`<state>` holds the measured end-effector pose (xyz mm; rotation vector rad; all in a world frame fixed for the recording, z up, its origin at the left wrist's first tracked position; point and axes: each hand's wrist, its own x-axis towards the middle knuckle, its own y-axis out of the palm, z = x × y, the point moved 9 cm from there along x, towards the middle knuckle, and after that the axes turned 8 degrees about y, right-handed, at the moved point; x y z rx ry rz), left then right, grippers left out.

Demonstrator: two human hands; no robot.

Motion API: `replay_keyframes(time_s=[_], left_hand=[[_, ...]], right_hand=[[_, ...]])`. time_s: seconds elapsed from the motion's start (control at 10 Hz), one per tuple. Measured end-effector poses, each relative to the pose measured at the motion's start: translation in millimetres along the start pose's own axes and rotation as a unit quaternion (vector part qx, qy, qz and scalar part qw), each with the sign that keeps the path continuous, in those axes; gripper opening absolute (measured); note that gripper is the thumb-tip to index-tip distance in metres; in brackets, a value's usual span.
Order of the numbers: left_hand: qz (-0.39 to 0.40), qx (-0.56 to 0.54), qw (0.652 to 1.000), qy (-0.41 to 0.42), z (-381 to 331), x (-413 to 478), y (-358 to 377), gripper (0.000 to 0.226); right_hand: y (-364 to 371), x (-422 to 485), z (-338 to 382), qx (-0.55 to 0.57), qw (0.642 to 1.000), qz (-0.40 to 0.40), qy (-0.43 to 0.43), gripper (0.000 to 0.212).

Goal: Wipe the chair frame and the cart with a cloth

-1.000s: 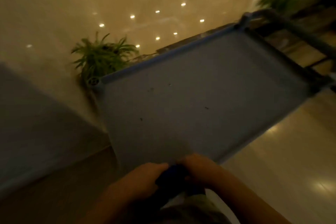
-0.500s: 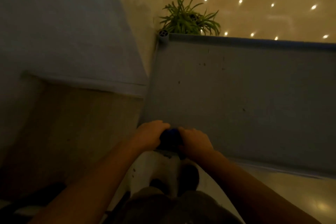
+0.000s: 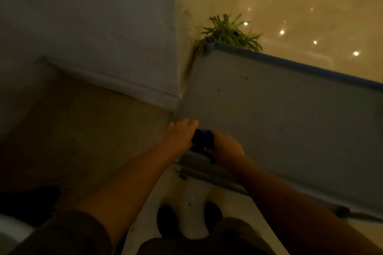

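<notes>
A grey cart (image 3: 279, 114) with a flat, speckled top tray and a raised blue-grey rim fills the right half of the view. A dark blue cloth (image 3: 202, 137) is bunched at the tray's near left corner. My left hand (image 3: 179, 137) grips the cloth from the left, and my right hand (image 3: 224, 148) grips it from the right. Both hands press it against the cart's near edge. The chair frame is out of view.
A grey wall (image 3: 87, 27) with a baseboard stands at left, its corner touching the cart. A green potted plant (image 3: 230, 33) sits behind the cart's far left corner post. The glossy floor (image 3: 310, 6) reflects ceiling lights. My shoes (image 3: 167, 219) are below.
The view has swung left, bringing the wall and baseboard in. My hands, still together on the cloth, now sit at the cart's near left corner rather than mid-edge.
</notes>
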<state>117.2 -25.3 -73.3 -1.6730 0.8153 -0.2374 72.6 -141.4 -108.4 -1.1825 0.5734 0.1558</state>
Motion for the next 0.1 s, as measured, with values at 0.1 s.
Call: replay_keyframes(time_s=[0.1], left_hand=[[-0.089,-0.074,0.992,-0.056,1.0,-31.0,-1.7,0.066]], right_hand=[[-15.0,-8.3,-9.0,0.017,0.998,-0.049,-0.027,0.044]])
